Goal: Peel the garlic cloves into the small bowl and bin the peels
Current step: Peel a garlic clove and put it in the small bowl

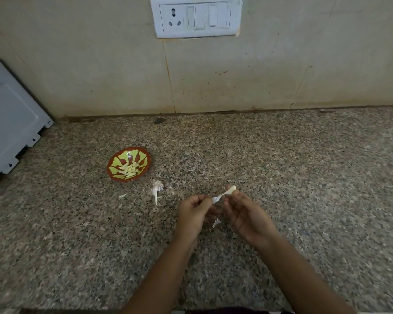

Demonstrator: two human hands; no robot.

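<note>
**A:** What did the hands hold?

**B:** The right hand (245,215) gripped a pale garlic clove (231,190) in its curled fingers (238,197), above the middle of the counter (304,168) and toward its near edge. The left hand (193,211) pinched a strip of peel (216,199) that ran taut to the clove.

**A:** And the small bowl (110,166)?

**B:** It sat toward the counter's left side, well apart from the hands, with peeled cloves (129,171) inside.

**A:** What could have gone wrong?

**B:** The thin strip looked likely to tear short and leave skin on the clove. A hard tug might have flicked the clove from the fingers onto the counter. A loose scrap (215,223) dangled below the hands and could have dropped among the bare stalk (156,189) and a flake (122,195) lying near the bowl (no bin was in view).
</note>
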